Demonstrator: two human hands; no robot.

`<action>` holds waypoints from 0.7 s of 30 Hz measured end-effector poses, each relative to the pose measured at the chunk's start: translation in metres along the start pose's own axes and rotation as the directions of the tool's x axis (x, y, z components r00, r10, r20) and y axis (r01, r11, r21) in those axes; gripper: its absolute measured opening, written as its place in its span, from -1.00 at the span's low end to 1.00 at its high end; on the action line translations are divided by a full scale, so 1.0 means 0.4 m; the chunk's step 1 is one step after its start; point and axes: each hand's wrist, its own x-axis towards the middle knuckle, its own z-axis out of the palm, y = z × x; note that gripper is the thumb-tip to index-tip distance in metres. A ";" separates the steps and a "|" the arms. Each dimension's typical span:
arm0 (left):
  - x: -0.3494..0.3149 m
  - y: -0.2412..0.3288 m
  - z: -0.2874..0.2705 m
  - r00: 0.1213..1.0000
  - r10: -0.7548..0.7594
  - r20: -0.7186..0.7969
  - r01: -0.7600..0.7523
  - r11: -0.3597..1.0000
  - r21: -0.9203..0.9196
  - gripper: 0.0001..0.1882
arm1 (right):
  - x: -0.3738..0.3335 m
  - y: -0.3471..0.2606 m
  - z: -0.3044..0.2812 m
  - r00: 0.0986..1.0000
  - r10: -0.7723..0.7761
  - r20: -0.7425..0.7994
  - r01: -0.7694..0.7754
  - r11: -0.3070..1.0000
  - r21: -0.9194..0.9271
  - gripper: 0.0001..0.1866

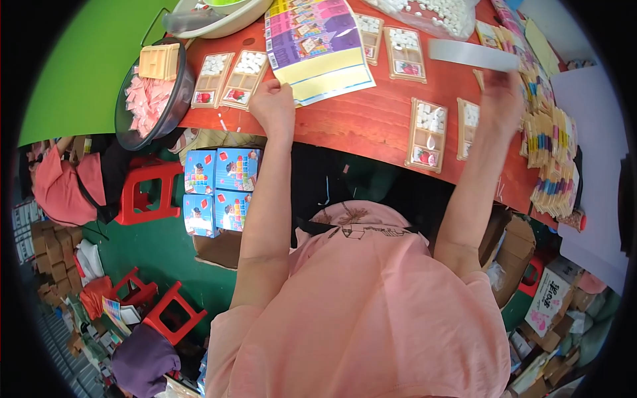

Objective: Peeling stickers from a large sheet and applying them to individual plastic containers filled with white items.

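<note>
My left hand (pixel 273 106) is closed on the near left corner of a printed sheet (pixel 320 50), purple and yellow with a pale yellow band at its near end. Raised over the right of the table, my right hand (pixel 502 99) is somewhat blurred and holds one end of a glossy white strip (pixel 471 55). Beside my left hand lie two small beige compartment trays, one a tray (pixel 244 78) with white pellets and a strawberry-printed packet. More such trays, including a tray (pixel 426 136) between my arms, lie on the red table (pixel 352 132).
At the left edge, a dark basin (pixel 182 99) holds pink packets and a stack of empty beige trays (pixel 159 62). A clear bag of white pellets (pixel 441 14) lies at the back. Bundled colourful packs (pixel 551 156) line the right edge. Blue boxes (pixel 222 192) and a red stool (pixel 151 192) stand below.
</note>
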 end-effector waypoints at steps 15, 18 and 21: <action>-0.371 0.256 0.028 0.711 -0.044 0.702 0.454 0.791 -0.410 -0.67 | -0.447 -0.001 0.046 0.505 -0.198 0.840 0.862 0.171 -0.478 -0.69; -0.347 0.246 0.004 0.613 -0.103 0.783 0.563 0.752 -0.342 -0.69 | -0.390 -0.061 -0.044 0.707 -0.145 0.692 0.707 0.143 -0.692 -0.57; -0.348 0.233 0.010 0.550 -0.074 0.832 0.606 0.720 -0.337 -0.68 | -0.356 -0.096 -0.100 0.840 -0.084 0.536 0.540 0.226 -0.811 -0.58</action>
